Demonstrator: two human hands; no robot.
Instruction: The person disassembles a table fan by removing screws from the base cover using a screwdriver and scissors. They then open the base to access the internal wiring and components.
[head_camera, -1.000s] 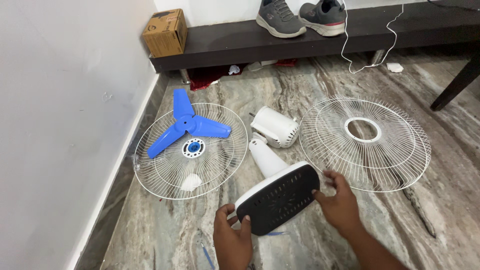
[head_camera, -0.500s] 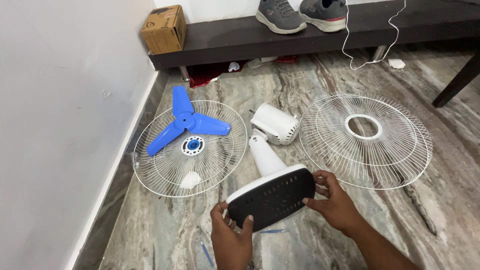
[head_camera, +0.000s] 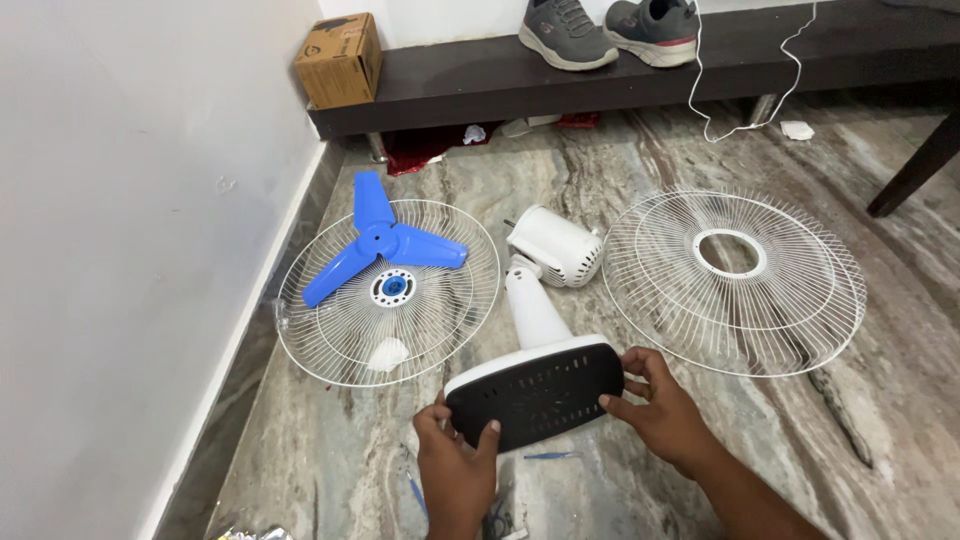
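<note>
Near the top left, on the end of a dark low bench (head_camera: 640, 75): a brown cardboard box (head_camera: 340, 60), cube-like, with a dark printed mark on its front face, too small to make out. Further along the same bench: two grey sneakers (head_camera: 610, 30), tops cut off by the frame edge. Hanging from the bench down to the floor: a thin white cable (head_camera: 715, 120). Under the bench: something red (head_camera: 415, 150) and a few small white scraps, half hidden in shadow, kind not clear.

On the marble floor (head_camera: 900, 400), in the lower middle: a fan base (head_camera: 535, 392) tipped on its edge, dark perforated underside turned to the camera, white neck running up to the white motor housing (head_camera: 555, 245). Left hand (head_camera: 455, 465) closed on the lower left edge of the base, thumb on the dark face. Right hand (head_camera: 665, 405) closed on the right edge, fingers spread along the rim. Base held firmly between both hands.

Left of the base, lying flat: a white wire grill (head_camera: 390, 295) with a blue three-blade propeller (head_camera: 385, 245) resting on it and a round blue-and-white label at the centre, print unreadable. Right of the base: a second wire grill (head_camera: 735, 280) with an open ring in the middle.

At the bottom edge: small blue items (head_camera: 545, 456) and a crumpled shiny thing, cut off, hard to identify.
</note>
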